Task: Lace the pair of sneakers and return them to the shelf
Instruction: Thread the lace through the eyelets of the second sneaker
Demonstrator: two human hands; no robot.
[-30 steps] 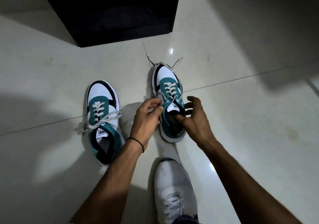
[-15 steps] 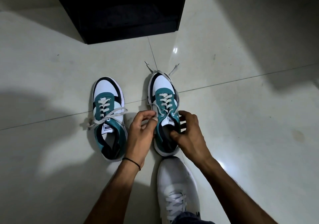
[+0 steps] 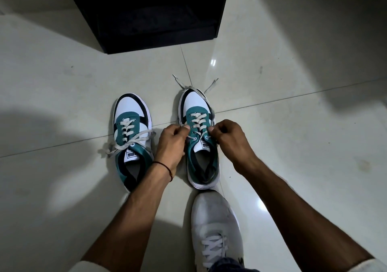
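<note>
Two teal, white and black sneakers stand side by side on the tiled floor, toes pointing away from me. The left sneaker [image 3: 130, 137] has its pale lace threaded and lying loose across the tongue. Over the right sneaker [image 3: 200, 139] my left hand [image 3: 171, 144] pinches the lace at the left upper eyelets. My right hand [image 3: 227, 139] pinches the lace at the right upper eyelets. The lace ends [image 3: 211, 85] trail out past the toe onto the floor.
A black shelf unit [image 3: 150, 14] stands on the floor beyond the sneakers, its interior dark. My own foot in a white sneaker [image 3: 215, 225] sits just behind the right sneaker's heel. Glossy pale tiles [image 3: 293, 125] surround everything.
My right hand has moved from the sneaker's collar up to the right eyelets and now pinches the lace. My left hand has shifted slightly forward. The view has tilted toward the shelf.
</note>
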